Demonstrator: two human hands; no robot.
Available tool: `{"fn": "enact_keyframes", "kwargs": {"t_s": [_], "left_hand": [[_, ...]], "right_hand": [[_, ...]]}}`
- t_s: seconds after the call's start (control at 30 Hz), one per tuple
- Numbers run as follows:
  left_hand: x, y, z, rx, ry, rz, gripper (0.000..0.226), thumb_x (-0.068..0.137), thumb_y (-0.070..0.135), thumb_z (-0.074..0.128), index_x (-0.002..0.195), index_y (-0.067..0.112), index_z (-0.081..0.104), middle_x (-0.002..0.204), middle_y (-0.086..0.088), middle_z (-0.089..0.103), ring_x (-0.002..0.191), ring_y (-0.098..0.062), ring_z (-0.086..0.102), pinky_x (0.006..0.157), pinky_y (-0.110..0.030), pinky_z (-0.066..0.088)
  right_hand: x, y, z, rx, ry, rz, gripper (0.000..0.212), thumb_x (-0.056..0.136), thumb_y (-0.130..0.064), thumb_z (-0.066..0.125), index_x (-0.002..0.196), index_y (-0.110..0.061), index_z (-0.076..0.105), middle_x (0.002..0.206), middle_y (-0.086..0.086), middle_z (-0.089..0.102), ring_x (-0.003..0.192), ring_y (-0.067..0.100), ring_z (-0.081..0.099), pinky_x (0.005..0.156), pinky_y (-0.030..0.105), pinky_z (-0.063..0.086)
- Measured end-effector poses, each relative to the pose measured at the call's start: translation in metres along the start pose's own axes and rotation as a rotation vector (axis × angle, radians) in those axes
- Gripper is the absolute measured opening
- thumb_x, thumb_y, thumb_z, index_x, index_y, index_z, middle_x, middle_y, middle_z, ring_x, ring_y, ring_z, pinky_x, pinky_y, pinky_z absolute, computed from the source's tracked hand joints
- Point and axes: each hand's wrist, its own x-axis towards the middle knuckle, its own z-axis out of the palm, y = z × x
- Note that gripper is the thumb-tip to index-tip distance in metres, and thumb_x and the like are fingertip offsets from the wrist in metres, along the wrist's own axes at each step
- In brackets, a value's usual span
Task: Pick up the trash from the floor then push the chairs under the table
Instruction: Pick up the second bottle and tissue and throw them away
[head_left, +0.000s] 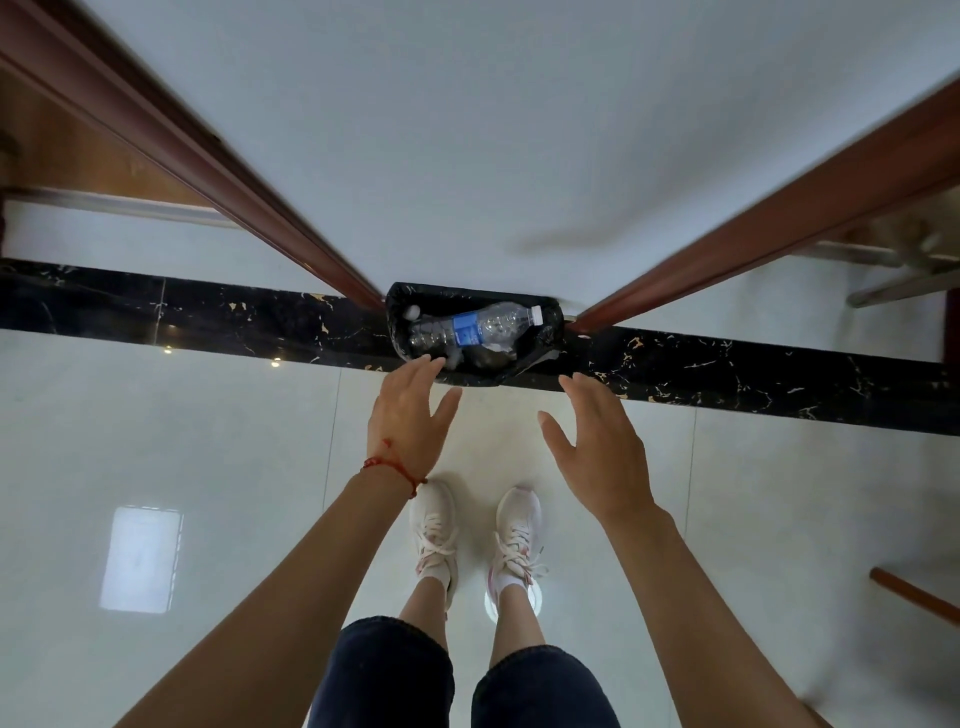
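Note:
A bin lined with a black bag (545, 343) stands on the floor against a white wall, between two wooden door frames. Inside it lies a clear plastic bottle (475, 327) with a blue label and white cap, on its side, with a small white scrap and other crumpled trash beside it. My left hand (408, 418) hovers just in front of the bin's near left rim, fingers spread and holding nothing. My right hand (597, 447) is held open to the right of it, near the bin's right front corner, also holding nothing.
A black marble strip (208, 317) runs across the glossy white tile floor at the wall's foot. Brown door frames (218, 156) (753, 228) flank the wall. A chair's legs (904, 280) show at the right edge, and a wooden bar (914, 595) at lower right. My white shoes stand below.

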Motion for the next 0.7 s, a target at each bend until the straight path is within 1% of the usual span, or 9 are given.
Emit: {"fn": "enact_keyframes", "kwargs": {"t_s": [0.1,0.2,0.33,0.53,0.63,0.7], "left_hand": [[-0.015,0.01,-0.018,0.087,0.023,0.117,0.04,0.089,0.019,0.056,0.126,0.003,0.051,0.134,-0.019,0.05,0.127,-0.033,0.042,0.106,-0.044,0.035],[-0.029,0.027,-0.041,0.168,0.052,0.186,0.041,0.087,0.017,0.058,0.124,0.001,0.052,0.131,-0.021,0.052,0.125,-0.037,0.044,0.106,-0.048,0.035],[-0.047,0.054,-0.074,0.232,0.076,0.219,0.044,0.088,0.02,0.058,0.127,0.002,0.049,0.134,-0.02,0.05,0.128,-0.037,0.041,0.107,-0.046,0.031],[-0.078,0.099,-0.12,0.231,0.157,0.24,0.046,0.088,0.023,0.057,0.128,0.002,0.048,0.136,-0.02,0.048,0.13,-0.036,0.039,0.108,-0.043,0.027],[-0.094,0.121,-0.137,0.231,0.185,0.268,0.045,0.087,0.022,0.059,0.126,0.001,0.05,0.133,-0.021,0.051,0.128,-0.038,0.041,0.107,-0.046,0.03],[-0.103,0.134,-0.146,0.234,0.183,0.277,0.046,0.088,0.023,0.058,0.128,0.002,0.049,0.135,-0.02,0.049,0.13,-0.036,0.039,0.108,-0.046,0.028]], "right_hand": [[-0.009,-0.004,-0.013,-0.073,-0.052,-0.026,0.049,0.093,-0.035,0.047,0.135,-0.011,0.041,0.144,0.01,0.041,0.134,0.023,0.035,0.103,0.034,0.037],[-0.021,-0.012,-0.036,-0.094,-0.032,-0.053,0.048,0.093,-0.033,0.048,0.134,-0.008,0.043,0.142,0.013,0.043,0.132,0.025,0.037,0.104,0.035,0.036],[-0.04,-0.028,-0.071,-0.095,0.018,-0.078,0.047,0.092,-0.03,0.052,0.131,-0.005,0.046,0.138,0.016,0.047,0.129,0.029,0.041,0.103,0.038,0.037],[-0.064,-0.057,-0.125,-0.089,0.064,-0.116,0.048,0.092,-0.031,0.05,0.133,-0.007,0.044,0.14,0.015,0.044,0.132,0.028,0.037,0.108,0.036,0.029],[-0.073,-0.071,-0.152,-0.063,0.096,-0.125,0.048,0.092,-0.031,0.05,0.132,-0.005,0.045,0.138,0.017,0.045,0.13,0.03,0.039,0.107,0.039,0.03],[-0.078,-0.079,-0.168,-0.06,0.122,-0.154,0.047,0.091,-0.03,0.052,0.13,-0.004,0.047,0.135,0.018,0.048,0.127,0.032,0.043,0.104,0.041,0.033]]}}
